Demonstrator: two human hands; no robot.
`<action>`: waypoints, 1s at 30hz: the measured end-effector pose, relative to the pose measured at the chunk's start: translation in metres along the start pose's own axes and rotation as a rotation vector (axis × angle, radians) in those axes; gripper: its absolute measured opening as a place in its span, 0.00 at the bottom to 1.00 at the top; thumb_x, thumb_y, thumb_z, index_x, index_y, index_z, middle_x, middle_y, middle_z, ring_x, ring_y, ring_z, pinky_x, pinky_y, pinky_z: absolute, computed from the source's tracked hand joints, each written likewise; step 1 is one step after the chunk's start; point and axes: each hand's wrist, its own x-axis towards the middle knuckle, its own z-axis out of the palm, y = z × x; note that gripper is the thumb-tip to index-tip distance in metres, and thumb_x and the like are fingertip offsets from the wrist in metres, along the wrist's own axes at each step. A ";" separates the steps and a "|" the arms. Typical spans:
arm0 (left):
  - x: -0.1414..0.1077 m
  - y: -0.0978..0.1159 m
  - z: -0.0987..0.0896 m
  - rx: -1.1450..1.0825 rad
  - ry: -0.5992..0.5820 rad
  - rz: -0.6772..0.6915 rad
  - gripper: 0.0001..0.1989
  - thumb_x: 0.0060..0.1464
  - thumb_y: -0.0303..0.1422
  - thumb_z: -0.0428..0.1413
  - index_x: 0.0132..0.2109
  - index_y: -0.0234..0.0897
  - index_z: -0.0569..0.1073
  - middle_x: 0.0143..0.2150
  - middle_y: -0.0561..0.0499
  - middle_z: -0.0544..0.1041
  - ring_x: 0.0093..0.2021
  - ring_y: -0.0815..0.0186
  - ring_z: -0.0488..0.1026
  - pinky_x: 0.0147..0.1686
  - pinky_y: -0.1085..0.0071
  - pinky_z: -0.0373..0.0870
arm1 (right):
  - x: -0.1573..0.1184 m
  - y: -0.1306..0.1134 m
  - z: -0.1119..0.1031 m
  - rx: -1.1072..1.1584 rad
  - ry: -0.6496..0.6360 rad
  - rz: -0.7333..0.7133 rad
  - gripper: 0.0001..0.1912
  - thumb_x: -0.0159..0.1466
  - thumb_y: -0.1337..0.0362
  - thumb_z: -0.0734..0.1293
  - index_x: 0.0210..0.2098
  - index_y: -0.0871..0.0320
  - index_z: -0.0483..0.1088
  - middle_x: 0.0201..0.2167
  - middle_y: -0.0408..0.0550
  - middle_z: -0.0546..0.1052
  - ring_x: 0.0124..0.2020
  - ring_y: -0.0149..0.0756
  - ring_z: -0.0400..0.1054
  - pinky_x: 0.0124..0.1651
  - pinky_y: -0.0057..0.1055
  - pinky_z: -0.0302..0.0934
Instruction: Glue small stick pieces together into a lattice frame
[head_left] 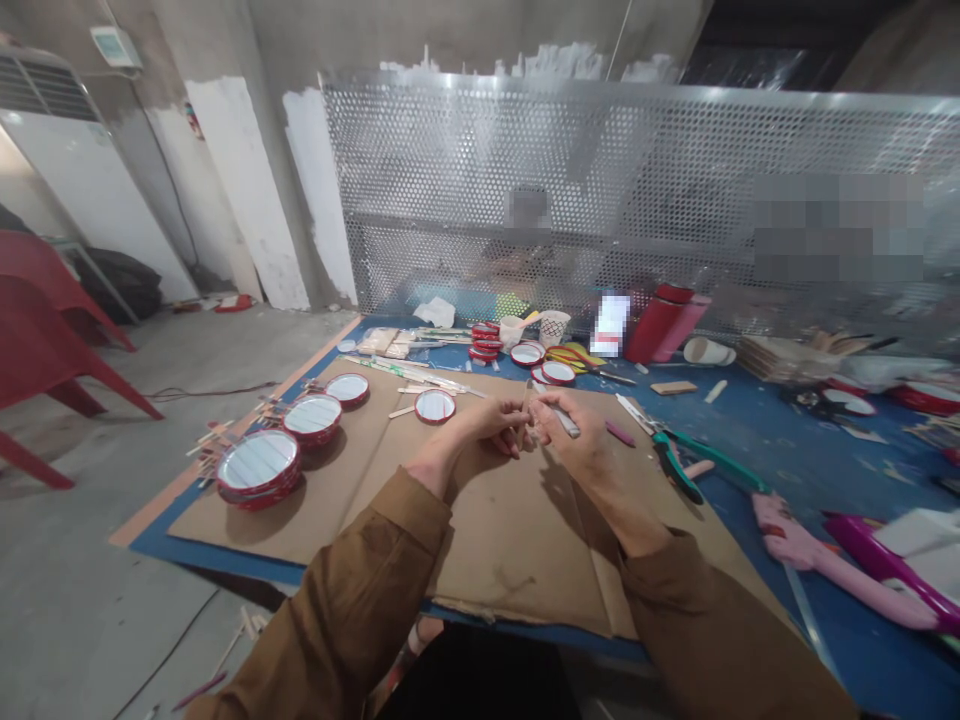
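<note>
Over the middle of a cardboard sheet [480, 560], my left hand [504, 428] and my right hand [568, 430] meet fingertip to fingertip. The fingers of my left hand are pinched on something too small to make out. A small pale grey object [566, 422] sticks out from the curled fingers of my right hand. A round red-rimmed piece with a pale top [435, 406] lies just left of my hands. Stacked larger ones [259, 465] stand farther left, with thin sticks behind them.
Green-handled pliers [679, 470] and a pink glue gun [787, 530] lie at the right. Toward the back are yellow-handled scissors [577, 357], a patterned paper cup [553, 328], a lit phone [611, 325] and a red bottle [656, 325]. A perforated metal panel [450, 160] stands behind.
</note>
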 end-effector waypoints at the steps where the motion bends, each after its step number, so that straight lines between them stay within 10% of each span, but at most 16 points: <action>1: 0.000 0.000 0.000 0.000 -0.007 0.000 0.09 0.66 0.32 0.48 0.48 0.33 0.68 0.28 0.52 0.77 0.20 0.72 0.73 0.23 0.77 0.69 | 0.000 0.000 0.000 -0.002 0.008 -0.004 0.13 0.65 0.54 0.61 0.34 0.55 0.71 0.19 0.42 0.72 0.21 0.34 0.67 0.26 0.28 0.60; 30: 0.005 -0.006 -0.002 -0.008 0.011 0.018 0.09 0.63 0.35 0.53 0.45 0.34 0.68 0.27 0.52 0.77 0.21 0.72 0.74 0.23 0.78 0.69 | 0.000 0.001 0.000 -0.027 -0.025 -0.015 0.14 0.66 0.53 0.61 0.32 0.54 0.71 0.18 0.41 0.71 0.23 0.35 0.68 0.28 0.29 0.60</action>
